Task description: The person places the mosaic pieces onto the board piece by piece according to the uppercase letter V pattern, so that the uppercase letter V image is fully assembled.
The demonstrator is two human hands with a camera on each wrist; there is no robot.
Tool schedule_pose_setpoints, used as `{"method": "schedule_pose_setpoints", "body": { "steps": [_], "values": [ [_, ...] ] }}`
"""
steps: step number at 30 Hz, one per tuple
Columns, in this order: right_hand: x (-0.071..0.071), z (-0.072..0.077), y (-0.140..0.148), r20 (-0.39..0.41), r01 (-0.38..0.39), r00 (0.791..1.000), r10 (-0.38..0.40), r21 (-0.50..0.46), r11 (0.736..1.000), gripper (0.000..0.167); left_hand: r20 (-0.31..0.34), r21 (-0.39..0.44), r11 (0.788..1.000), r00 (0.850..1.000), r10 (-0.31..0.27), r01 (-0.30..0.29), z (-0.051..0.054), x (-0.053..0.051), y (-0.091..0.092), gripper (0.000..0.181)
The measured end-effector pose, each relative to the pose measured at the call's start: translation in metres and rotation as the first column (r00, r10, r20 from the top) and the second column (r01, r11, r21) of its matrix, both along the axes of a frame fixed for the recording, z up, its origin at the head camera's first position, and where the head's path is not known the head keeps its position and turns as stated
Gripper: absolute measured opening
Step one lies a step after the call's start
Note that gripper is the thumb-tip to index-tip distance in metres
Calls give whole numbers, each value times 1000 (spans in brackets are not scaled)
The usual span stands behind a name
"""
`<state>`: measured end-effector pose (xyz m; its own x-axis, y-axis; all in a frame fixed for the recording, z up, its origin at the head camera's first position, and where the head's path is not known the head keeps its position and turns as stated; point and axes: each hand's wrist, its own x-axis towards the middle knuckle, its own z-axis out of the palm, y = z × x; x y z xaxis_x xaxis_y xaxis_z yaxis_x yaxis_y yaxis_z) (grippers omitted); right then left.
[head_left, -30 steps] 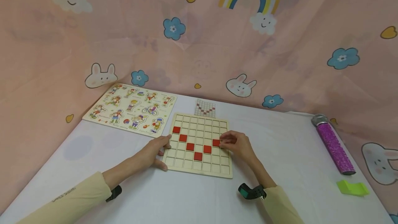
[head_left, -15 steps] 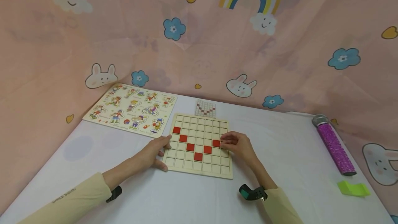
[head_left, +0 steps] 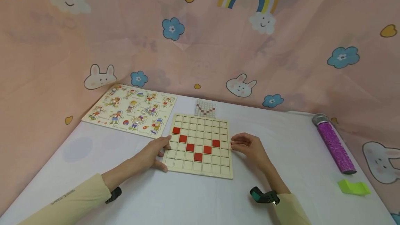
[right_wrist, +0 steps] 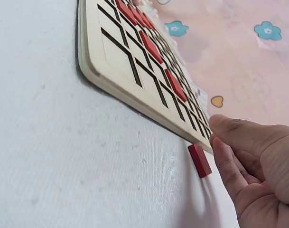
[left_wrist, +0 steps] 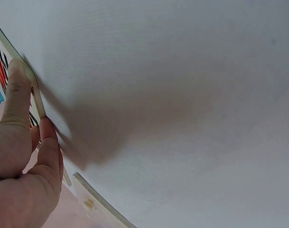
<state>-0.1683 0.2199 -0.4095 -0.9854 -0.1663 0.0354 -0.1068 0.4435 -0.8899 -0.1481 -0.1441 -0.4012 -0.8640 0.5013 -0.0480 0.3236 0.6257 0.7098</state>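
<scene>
A square wooden grid board (head_left: 200,174) lies on the table with several red square tiles (head_left: 198,157) in a V on it. My left hand (head_left: 149,153) spreads along the board's left edge; in the left wrist view its thumb (left_wrist: 17,90) lies over the edge and a fingertip touches its side. My right hand (head_left: 251,148) is just right of the board, thumb and forefinger close together. In the right wrist view a loose red tile (right_wrist: 200,160) appears beside the board's edge, slightly apart from the fingertips. The head view hardly shows that tile.
Behind the board lies a small pattern card (head_left: 205,108) with a V. A picture puzzle board (head_left: 125,113) is at the back left. On the right lie a purple glitter microphone (head_left: 335,145) and a lime-green block (head_left: 354,188). A printed cloth (head_left: 200,44) hangs behind.
My right hand has drawn back from over the board's right column to beyond its right edge. My left hand has kept its place, and the tiles in the V have not moved.
</scene>
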Motion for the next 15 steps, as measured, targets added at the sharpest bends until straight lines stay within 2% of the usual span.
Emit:
{"method": "schedule_pose_setpoints", "body": {
  "steps": [6, 11, 15],
  "values": [
    [4, -2, 16, -9, 20, 1000, -20, 28, 999, 32, -5, 0, 1000, 1000, 0, 0, 2, 1, 0, 107],
    [3, -7, 29, -9, 27, 1000, -27, 12, 1000, 32, 2, 14, 1000, 1000, 1, -1, 4, 2, 0, 106],
    [0, -10, 39, -16, -3, 1000, 4, 16, 1000, 33, -3, 15, 1000, 1000, -4, 4, 5, 3, 0, 106]
  ]
}}
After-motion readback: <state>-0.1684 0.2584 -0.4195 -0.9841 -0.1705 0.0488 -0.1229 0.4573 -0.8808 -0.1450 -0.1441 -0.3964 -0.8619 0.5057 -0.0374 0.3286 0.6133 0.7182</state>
